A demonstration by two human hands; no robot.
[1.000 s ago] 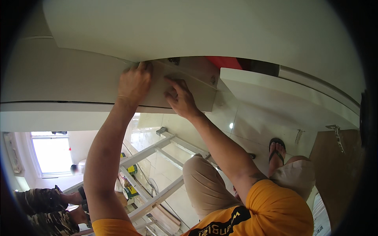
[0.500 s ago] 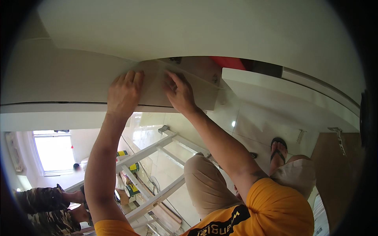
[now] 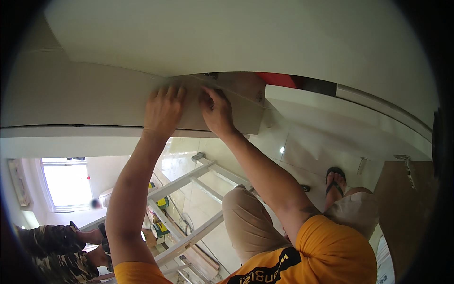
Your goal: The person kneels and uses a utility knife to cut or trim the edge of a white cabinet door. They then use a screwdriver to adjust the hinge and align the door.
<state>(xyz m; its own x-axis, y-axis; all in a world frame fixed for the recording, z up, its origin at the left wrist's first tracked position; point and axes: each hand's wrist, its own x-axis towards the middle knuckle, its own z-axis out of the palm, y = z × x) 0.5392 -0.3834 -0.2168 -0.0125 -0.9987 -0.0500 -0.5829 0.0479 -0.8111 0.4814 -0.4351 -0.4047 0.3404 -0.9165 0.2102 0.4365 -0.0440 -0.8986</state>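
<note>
A long beige cabinet panel [image 3: 104, 97] runs across the upper left, under a pale overhanging surface. On this panel rests my left hand [image 3: 164, 110], its fingers laid forward and slightly apart. Just to its right, my right hand [image 3: 217, 112] is closed, thumb and forefinger drawn together near the panel's far edge. Whatever lies between those fingertips is too small to make out. Beyond the right hand, a thin slanting line crosses a greyish, see-through-looking area [image 3: 246, 87] towards the panel's right end.
A white door [image 3: 321, 111] with metal hinges [image 3: 403, 158] hangs open at the right. Below stands an aluminium ladder [image 3: 182, 182], with cans [image 3: 160, 230] behind it on the tiled floor. Another person's camouflage-clad legs [image 3: 52, 251] appear at lower left. A brown board [image 3: 402, 208] stands at right.
My left hand has slid right along the panel, closer to my right hand, and its fingers have loosened from a fist. The right fingers have drawn in more tightly.
</note>
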